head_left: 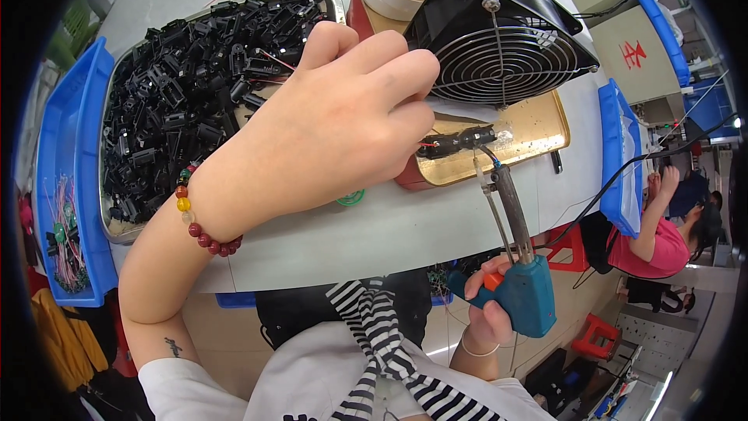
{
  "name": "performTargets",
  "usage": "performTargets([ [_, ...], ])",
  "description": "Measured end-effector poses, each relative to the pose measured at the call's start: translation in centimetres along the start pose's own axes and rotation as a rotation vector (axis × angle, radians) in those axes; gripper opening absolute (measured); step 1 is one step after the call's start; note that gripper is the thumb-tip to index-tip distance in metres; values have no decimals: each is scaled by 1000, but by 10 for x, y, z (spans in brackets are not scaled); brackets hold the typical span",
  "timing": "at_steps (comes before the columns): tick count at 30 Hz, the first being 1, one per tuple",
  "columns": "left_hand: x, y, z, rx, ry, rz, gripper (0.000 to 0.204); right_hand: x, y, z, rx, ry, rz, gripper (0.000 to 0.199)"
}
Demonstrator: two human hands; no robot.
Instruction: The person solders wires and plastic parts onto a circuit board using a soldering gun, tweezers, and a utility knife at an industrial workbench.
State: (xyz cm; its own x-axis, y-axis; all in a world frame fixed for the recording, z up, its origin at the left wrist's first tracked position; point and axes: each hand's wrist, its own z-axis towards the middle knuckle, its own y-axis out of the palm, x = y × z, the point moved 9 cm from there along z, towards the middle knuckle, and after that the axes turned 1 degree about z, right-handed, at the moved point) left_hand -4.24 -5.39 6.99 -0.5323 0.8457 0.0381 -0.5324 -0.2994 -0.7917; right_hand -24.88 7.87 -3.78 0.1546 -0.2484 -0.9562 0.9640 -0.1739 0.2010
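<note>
— What are the hands doing?
— The right hand point(489, 323) is gripping a soldering gun point(531, 296); the left hand point(335, 121) is curling, hiding whatever it's pinching.
— And the black part point(460, 142)?
— It's sitting over the gold tray point(541, 131), close to the gun's front end. An unsteady hand could be scorching plastic or fingers.
— Anything crowding them?
— A fan point(499, 62) is standing just beyond; a heap of parts point(179, 93) is spreading leftward, partly behind the left arm.
</note>
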Motion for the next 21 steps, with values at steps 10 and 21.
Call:
performTargets([
  [10,0,-4,0,31,-8,-15,21,-1,-1,-1,10,-14,-7,54],
  [21,-37,1,-1,-107,-257,-161,21,-1,-10,-3,-5,-30,-10,56],
])
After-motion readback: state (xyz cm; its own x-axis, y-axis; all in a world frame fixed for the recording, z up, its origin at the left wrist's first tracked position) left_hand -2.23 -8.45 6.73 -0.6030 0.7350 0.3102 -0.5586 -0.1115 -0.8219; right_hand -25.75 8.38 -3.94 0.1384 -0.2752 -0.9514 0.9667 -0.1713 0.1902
